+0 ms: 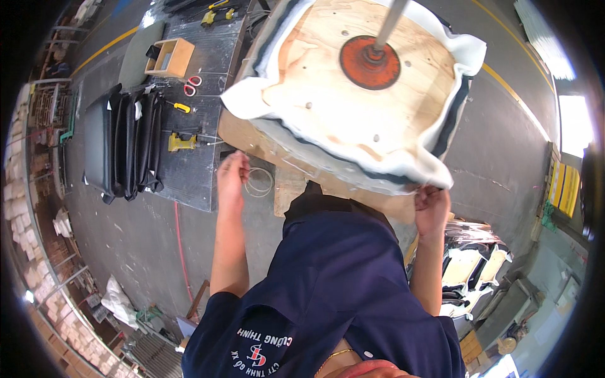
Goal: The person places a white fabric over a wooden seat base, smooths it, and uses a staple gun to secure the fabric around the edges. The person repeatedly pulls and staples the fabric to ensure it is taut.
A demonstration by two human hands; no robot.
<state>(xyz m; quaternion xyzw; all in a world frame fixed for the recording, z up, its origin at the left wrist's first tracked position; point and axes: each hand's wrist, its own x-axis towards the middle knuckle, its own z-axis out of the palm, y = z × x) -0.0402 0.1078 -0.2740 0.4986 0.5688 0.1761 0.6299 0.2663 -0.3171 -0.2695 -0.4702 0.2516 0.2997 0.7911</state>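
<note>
In front of me a plywood seat panel (302,75) lies face up on a board, with white padding (246,97) and dark fabric (271,126) sticking out around its edges. An orange round press pad (370,62) on a metal rod (391,25) stands against the panel's upper middle. My right hand (432,200) is closed at the near right corner, its fingers on the edge of the white padding. My left hand (234,169) is off the panel, beside the near left corner of the board. Its fingers are pinched together; what they hold, if anything, is hidden.
On the dark table to the left are a yellow nail gun (181,142), a yellow-handled screwdriver (181,108), red scissors (191,86), a wooden box (171,58) and a stack of black covers (120,148). A hose (259,184) hangs below. Stacked panels (469,264) stand behind my right arm.
</note>
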